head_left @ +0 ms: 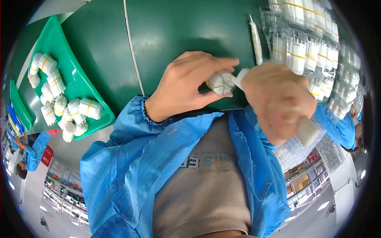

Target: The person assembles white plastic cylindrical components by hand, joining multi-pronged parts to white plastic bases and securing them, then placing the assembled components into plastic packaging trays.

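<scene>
My left hand [180, 81] is closed round a small bundle wrapped in white, with a bit of yellow band at its side; the gathered, creased end faces right. My right hand [278, 95], slightly blurred, grips a white-handled tool [308, 133] whose butt sticks out below the fist. The tool's pale front part comes out on the left of the fist and meets or nearly meets the bundle's [221, 84] creased end. Its exact kind I cannot make out. Both hands are above the near edge of the green table.
At left, a green tray [75, 59] holds several white bundles [55, 83] with yellow bands. A thin wrapped stick-like tool [256, 43] lies beyond my right hand. Clear plastic trays [268, 23] with rows of banded white bundles stand at right. A pale cord [133, 47] crosses the table.
</scene>
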The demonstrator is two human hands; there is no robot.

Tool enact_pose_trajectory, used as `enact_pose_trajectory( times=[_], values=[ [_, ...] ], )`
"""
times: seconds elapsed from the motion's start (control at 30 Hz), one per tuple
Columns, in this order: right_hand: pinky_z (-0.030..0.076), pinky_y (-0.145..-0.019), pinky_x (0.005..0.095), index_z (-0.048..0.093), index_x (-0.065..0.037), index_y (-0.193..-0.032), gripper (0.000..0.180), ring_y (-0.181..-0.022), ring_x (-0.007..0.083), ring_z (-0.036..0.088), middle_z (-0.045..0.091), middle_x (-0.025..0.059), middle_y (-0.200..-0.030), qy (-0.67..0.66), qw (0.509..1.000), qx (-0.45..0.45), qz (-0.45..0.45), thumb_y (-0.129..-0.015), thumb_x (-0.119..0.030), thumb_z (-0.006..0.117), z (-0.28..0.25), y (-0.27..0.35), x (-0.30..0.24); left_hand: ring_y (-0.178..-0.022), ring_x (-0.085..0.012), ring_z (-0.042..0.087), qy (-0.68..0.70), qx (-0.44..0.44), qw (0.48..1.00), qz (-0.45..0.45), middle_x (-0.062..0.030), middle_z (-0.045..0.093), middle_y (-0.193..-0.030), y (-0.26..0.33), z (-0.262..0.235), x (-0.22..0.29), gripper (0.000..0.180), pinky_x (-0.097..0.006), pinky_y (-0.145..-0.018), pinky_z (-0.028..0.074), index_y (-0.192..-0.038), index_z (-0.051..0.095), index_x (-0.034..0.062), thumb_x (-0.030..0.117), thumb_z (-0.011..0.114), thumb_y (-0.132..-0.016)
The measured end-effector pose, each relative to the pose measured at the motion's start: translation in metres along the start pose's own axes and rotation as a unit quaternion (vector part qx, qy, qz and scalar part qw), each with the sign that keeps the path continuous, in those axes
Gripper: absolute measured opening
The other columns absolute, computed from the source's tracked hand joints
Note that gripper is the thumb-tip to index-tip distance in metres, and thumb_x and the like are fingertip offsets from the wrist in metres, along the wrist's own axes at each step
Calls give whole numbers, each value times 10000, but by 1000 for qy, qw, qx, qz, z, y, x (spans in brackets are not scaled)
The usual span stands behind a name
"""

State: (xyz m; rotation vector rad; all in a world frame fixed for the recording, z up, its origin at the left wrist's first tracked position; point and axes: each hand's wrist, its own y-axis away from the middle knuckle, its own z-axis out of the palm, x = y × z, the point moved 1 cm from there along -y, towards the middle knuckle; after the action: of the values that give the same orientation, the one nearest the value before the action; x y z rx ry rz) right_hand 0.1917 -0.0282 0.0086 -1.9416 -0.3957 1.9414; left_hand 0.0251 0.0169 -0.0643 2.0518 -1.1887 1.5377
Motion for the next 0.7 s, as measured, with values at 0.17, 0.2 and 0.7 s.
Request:
enact_pose_trajectory(
  times=[0.17,0.2,0.7],
  values=[
    [243,-354,323,387,-84,-653,437,-356,164,324,402,18,-485,-8,999,1,49,-1039,-251,505,3,-2,-5,-1044,-315,688,1,-14,1000,6,-116,689,-1282,-2,0,1,637,-406,-959,531,-1312,656,53,198,811,-711],
    [239,-359,324,384,-87,-654,446,-361,165,325,396,17,-482,-6,998,-5,60,-1043,-267,508,4,-3,-3,-1018,-314,693,8,0,1000,9,-129,706,-1174,-2,0,4,671,-413,-956,532,-1332,632,52,122,765,-677],
    [291,-369,335,381,-68,-636,396,-373,185,353,424,40,-500,27,998,-8,60,-987,-187,521,11,5,0,-1005,-323,687,-18,33,998,54,-128,727,-1086,-8,-5,6,654,-428,-981,516,-1281,654,78,71,726,-631]
  ],
)
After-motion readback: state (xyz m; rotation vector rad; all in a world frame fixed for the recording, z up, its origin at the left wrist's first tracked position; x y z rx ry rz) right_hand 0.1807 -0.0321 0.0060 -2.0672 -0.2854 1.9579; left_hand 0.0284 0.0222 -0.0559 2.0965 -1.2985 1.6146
